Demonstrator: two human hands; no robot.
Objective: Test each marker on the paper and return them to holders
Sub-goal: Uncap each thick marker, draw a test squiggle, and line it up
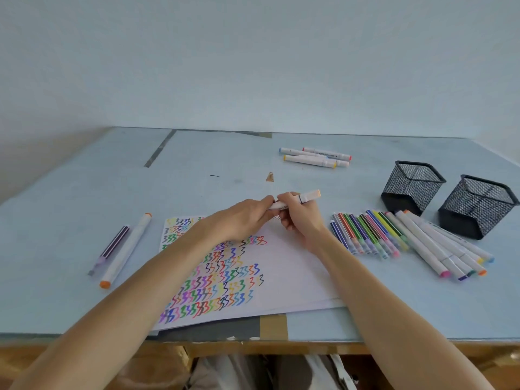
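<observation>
Both hands meet over the top edge of the paper (284, 266), which lies on the bench (84, 192) and is already crowded with rows of coloured zigzags. The right hand (299, 218) has its fingers curled round the barrel of a white marker (305, 199) with a pale orange end cap pointing away to the right, while the left hand (242, 218) pinches the marker's near end between thumb and fingertips. The nib end is hidden between the hands, so whether a cap is coming off or going on cannot be told; my guess is that this marker is at the uncapping or recapping stage of its test. To the right lie a row of slim coloured pens (368, 232) and a fan of thick white markers (439, 243), side by side on the bench just in front of two black mesh holders (413, 187), both of which look empty. Three more white markers (315, 157) sit further back, and a purple pen (111, 249) and an orange-capped marker (126, 249) lie well apart to the left. The next move calls for a straight pull or push along the barrel, then either a short stroke on bare paper or a drop into a holder
</observation>
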